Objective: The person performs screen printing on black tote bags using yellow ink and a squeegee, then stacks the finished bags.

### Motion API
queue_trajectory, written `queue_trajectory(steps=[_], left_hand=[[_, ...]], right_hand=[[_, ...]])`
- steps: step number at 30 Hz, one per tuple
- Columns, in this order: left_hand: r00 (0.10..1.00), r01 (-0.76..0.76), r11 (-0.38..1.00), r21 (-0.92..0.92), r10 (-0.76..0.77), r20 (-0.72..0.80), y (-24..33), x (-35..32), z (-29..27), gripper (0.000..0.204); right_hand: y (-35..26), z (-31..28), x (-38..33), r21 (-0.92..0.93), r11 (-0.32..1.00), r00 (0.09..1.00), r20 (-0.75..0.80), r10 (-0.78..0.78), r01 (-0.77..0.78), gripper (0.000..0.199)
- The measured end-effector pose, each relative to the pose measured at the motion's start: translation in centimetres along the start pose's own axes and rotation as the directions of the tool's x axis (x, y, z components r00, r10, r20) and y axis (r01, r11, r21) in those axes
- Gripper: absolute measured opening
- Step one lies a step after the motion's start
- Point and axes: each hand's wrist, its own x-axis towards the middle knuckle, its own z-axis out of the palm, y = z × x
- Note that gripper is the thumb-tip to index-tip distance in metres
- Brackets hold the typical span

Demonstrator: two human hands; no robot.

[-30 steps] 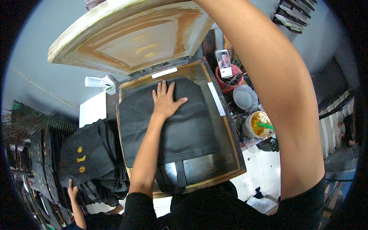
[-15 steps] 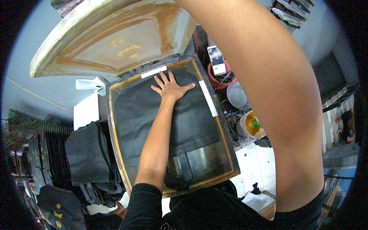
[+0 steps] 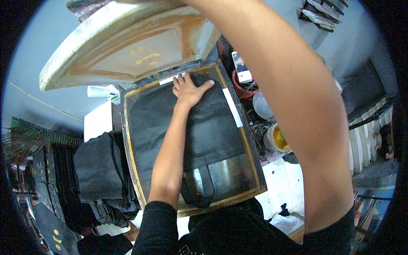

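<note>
A black cloth bag lies flat on a wood-edged printing board, its strap handle toward me. My left hand presses on the bag's far edge, fingers spread and thumb out to the right, holding nothing. Above the far side, a screen-printing frame stands tilted up, with a yellowish design on its mesh. My right arm reaches up across the view to the top of that frame. Only a sliver of my right hand shows at the upper picture edge; its fingers are hidden.
White strips mark the board's far and right edges. Stacked black bags stand at left, near a white sheet. To the right are a phone, a red bowl, a clear container and a tub of yellow ink.
The raised frame has tipped further back, and my right arm has shifted up and left with it. My left hand has slid slightly toward the far edge, its fingers drawn closer together.
</note>
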Motion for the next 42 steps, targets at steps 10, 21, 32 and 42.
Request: queue_trajectory(steps=[10, 21, 32, 42], left_hand=[[0.975, -0.221, 0.202, -0.954, 0.033, -0.219, -8.4, -30.6, -14.0, 0.034], [0.897, 0.428, 0.337, -0.838, -0.27, 0.35, -14.7, -36.3, -6.1, 0.029], [0.888, 0.439, 0.324, -0.838, -0.301, 0.348, -14.5, -36.5, -5.7, 0.037], [0.864, 0.466, 0.028, -0.884, -0.229, 0.449, -15.5, -36.3, -5.9, 0.024]], right_hand=[[-8.7, 3.4, -22.2, 0.204, 0.97, 0.988, 0.112, 0.109, -0.13, 0.028], [-6.2, 10.1, -29.4, 0.227, 0.963, 0.838, 0.546, -0.002, -0.146, 0.03], [-6.7, 8.7, -32.0, 0.178, 0.979, 0.761, 0.619, -0.193, 0.104, 0.024], [4.0, 21.9, -16.7, 0.054, 0.998, 0.63, 0.776, -0.034, -0.012, 0.032]])
